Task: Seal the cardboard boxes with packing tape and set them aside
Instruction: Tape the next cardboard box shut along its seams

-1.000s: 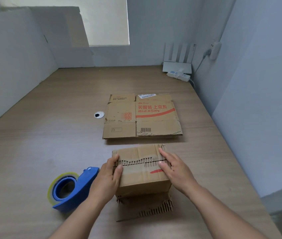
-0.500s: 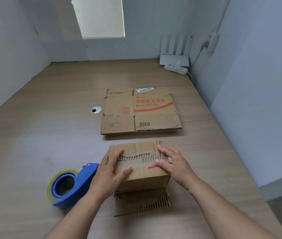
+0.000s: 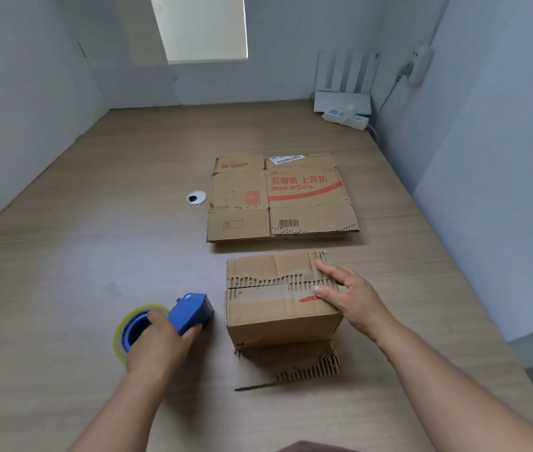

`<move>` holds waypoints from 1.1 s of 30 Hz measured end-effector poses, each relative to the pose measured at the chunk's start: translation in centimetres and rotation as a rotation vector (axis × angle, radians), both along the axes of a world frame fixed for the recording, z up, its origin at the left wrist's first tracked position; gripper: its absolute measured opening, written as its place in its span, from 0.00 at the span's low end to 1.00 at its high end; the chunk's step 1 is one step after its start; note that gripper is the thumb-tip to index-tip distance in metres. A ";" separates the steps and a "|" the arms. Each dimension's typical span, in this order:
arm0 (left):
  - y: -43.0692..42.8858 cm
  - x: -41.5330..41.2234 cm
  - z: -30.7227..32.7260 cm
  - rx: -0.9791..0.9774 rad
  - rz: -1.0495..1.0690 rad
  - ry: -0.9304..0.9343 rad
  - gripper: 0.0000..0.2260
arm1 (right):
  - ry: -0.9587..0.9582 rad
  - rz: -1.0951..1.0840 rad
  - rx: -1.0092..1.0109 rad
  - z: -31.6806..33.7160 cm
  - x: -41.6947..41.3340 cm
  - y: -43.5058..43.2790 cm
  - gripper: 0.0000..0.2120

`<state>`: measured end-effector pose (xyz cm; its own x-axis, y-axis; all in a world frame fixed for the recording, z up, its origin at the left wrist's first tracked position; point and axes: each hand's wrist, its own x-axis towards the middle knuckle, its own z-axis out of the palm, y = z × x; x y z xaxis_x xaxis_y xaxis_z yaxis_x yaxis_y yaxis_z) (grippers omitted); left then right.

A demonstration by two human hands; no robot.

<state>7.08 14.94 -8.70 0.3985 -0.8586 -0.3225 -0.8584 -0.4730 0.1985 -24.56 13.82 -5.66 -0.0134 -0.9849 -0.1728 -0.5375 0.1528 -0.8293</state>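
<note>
A small brown cardboard box stands on the wooden table, its two torn top flaps folded shut with a seam across the middle. My right hand lies flat on the right end of the flaps, fingers straight, pressing them down. To the box's left sits a blue tape dispenser with a roll of clear yellowish tape. My left hand grips the dispenser from above, fingers curled round its body. A loose bottom flap sticks out toward me under the box.
A stack of flattened cardboard boxes with red print lies behind the small box. A round cable grommet sits left of the stack. A white router and power strip stand at the far right corner. White walls border the table.
My left hand left the box's left end and moved left onto the tape dispenser, gripping it. My right hand stayed pressing the flaps.
</note>
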 end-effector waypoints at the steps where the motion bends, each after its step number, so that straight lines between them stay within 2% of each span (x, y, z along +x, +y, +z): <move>1: -0.3 0.1 0.0 0.020 0.022 -0.001 0.27 | -0.001 -0.001 0.000 0.0 0.0 0.0 0.25; 4: -0.8 0.7 0.2 0.046 0.025 0.036 0.23 | 0.008 0.002 0.006 0.0 -0.1 0.0 0.25; 7: -1.1 1.5 2.2 -0.026 0.024 0.136 0.19 | 0.016 0.007 0.014 0.1 0.0 0.0 0.25; 10: -1.8 0.5 7.3 -0.192 0.026 0.295 0.16 | 0.009 0.005 0.017 0.1 0.0 0.0 0.25; 13: -2.0 -2.4 12.4 -0.273 -0.120 0.437 0.14 | 0.005 0.003 0.012 0.0 0.0 0.0 0.25; 15: -2.0 -4.8 14.1 -0.201 -0.293 0.402 0.17 | 0.009 -0.002 0.012 0.0 0.0 0.0 0.25; 18: -2.3 -7.9 13.5 -0.029 -0.553 0.157 0.22 | 0.034 -0.001 0.028 0.0 -0.1 0.0 0.25; 21: -2.2 -9.1 11.8 -0.011 -0.697 -0.060 0.25 | 0.059 0.008 0.037 0.2 0.0 0.1 0.25; 25: -1.9 -8.8 11.1 -0.025 -0.716 -0.041 0.24 | 0.153 0.005 0.015 1.0 0.0 0.3 0.26; 27: -2.0 -8.5 11.1 -0.020 -0.729 -0.022 0.24 | 0.174 -0.018 -0.093 1.3 0.1 0.7 0.24; 30: -2.1 -8.2 11.0 -0.023 -0.728 0.009 0.23 | -0.020 -0.156 -0.282 1.8 0.9 1.7 0.18; 33: -2.0 -8.1 10.9 -0.024 -0.740 0.002 0.23 | -0.310 -0.108 -0.216 2.5 1.5 1.9 0.20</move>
<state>-1.07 12.91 2.20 -0.2880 -0.9094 -0.3000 -0.9508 0.2341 0.2030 -23.03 15.69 -3.16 -0.0991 -0.9947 0.0262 -0.2466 -0.0010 -0.9691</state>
